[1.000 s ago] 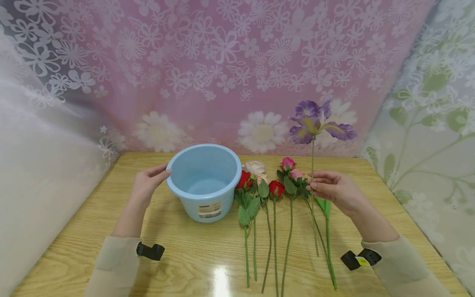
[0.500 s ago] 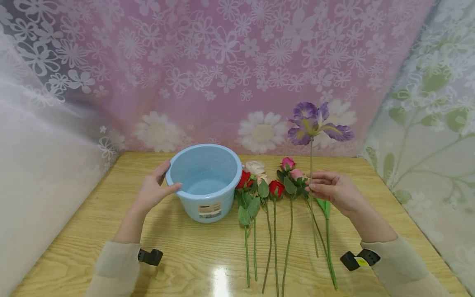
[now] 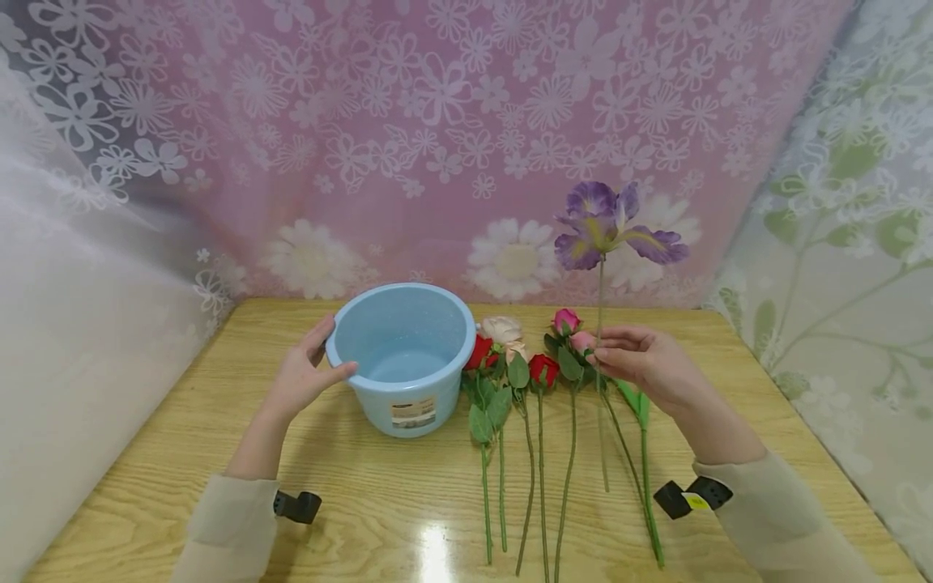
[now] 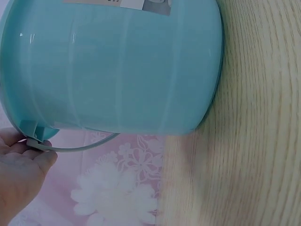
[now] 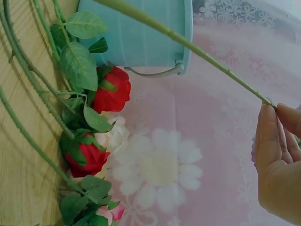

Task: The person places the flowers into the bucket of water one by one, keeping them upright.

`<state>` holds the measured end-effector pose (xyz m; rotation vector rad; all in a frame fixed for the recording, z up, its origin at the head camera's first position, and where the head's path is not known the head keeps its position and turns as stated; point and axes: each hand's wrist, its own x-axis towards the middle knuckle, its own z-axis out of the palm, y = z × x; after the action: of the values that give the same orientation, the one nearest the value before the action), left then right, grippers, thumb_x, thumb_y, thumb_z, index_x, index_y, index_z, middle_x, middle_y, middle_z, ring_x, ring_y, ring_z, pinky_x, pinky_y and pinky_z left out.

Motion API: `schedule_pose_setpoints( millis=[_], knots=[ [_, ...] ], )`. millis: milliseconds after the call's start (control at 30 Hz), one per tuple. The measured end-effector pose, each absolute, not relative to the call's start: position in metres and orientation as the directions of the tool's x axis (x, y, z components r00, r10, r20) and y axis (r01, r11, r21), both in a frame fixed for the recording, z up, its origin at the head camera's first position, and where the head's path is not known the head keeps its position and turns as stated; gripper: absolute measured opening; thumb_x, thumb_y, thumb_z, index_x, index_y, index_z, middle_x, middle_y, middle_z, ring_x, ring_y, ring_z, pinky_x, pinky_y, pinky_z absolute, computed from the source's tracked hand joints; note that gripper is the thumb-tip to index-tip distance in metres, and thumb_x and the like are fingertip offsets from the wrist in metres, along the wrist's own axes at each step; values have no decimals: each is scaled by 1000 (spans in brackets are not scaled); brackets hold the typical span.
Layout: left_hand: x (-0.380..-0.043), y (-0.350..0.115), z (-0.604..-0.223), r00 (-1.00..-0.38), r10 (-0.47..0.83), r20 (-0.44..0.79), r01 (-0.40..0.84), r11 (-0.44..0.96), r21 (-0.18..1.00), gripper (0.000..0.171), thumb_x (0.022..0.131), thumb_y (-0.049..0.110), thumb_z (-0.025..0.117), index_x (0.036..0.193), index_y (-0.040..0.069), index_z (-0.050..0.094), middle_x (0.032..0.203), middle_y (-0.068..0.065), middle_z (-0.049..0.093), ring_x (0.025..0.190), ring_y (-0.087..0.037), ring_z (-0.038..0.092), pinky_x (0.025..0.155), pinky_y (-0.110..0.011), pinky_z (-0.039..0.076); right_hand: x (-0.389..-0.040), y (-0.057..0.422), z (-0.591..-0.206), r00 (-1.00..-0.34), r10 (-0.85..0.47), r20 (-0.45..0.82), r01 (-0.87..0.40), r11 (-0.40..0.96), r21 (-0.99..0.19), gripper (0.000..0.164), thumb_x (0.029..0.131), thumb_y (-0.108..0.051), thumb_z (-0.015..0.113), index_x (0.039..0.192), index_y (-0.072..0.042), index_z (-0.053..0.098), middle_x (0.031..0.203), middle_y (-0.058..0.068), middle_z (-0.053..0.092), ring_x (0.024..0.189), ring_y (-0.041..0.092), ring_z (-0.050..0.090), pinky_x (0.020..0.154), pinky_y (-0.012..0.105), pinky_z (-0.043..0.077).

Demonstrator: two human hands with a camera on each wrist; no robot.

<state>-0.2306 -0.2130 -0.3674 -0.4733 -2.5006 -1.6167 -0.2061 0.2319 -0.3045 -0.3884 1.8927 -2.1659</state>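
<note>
A light blue plastic bucket (image 3: 411, 409) stands upright on the table, its inside bare. My left hand (image 3: 304, 374) grips its left rim, thumb over the edge and fingers on the outer side. In the left wrist view, the fingers of my left hand (image 4: 21, 169) lie by the hinge of the bucket's handle (image 4: 89, 147). My right hand (image 3: 659, 372) pinches the stem of a purple iris (image 3: 601, 231) between thumb and fingertips. The iris is held upright, its stem (image 5: 202, 54) crossing the right wrist view.
Right of the bucket lie several artificial flowers on the wooden table (image 3: 350, 518): red roses (image 3: 543, 370), a cream rose (image 3: 500, 329), pink roses (image 3: 565, 321) and a green stem (image 3: 645, 453). A pink patterned curtain (image 3: 408, 162) hangs behind the table.
My left thumb has moved from the rim's outer left side to over its front-left edge. My right hand has shifted left, carrying the iris slightly left and up.
</note>
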Motion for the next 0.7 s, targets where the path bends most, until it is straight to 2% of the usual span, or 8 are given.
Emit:
schedule_pose_setpoints(
  millis=[167,400,533,700],
  knots=[
    [-230,-213,-367,-941,192,280,334,373,866,85,77,21,70,140,1,16,146,-12,10,132,-23,11,105,-41,20,-208,222,-296,-931,-362,45,10,-149,-989,19,84,3,55,94,-10,63,91,3,65,88,14,61,79,24,49],
    [-231,-213,-368,-941,188,282,334,372,866,85,77,21,70,140,1,16,145,-12,11,131,-24,12,104,-43,21,-212,209,-288,-916,-374,142,-72,-194,-978,22,85,6,53,96,-10,64,86,4,63,81,16,62,78,26,50],
    [-231,-213,-369,-943,186,274,326,370,870,85,77,22,70,140,2,16,145,-11,12,131,-23,13,105,-42,21,-214,198,-280,-921,-360,150,-96,-164,-982,20,84,3,56,97,-10,62,86,3,63,80,15,62,75,25,51],
    [-231,-214,-369,-945,186,268,320,366,874,85,77,22,70,140,2,16,146,-10,11,131,-23,12,105,-41,21,-218,185,-270,-924,-352,152,-83,-204,-976,20,83,5,57,95,-9,63,85,5,63,80,18,63,77,28,51]
  ],
)
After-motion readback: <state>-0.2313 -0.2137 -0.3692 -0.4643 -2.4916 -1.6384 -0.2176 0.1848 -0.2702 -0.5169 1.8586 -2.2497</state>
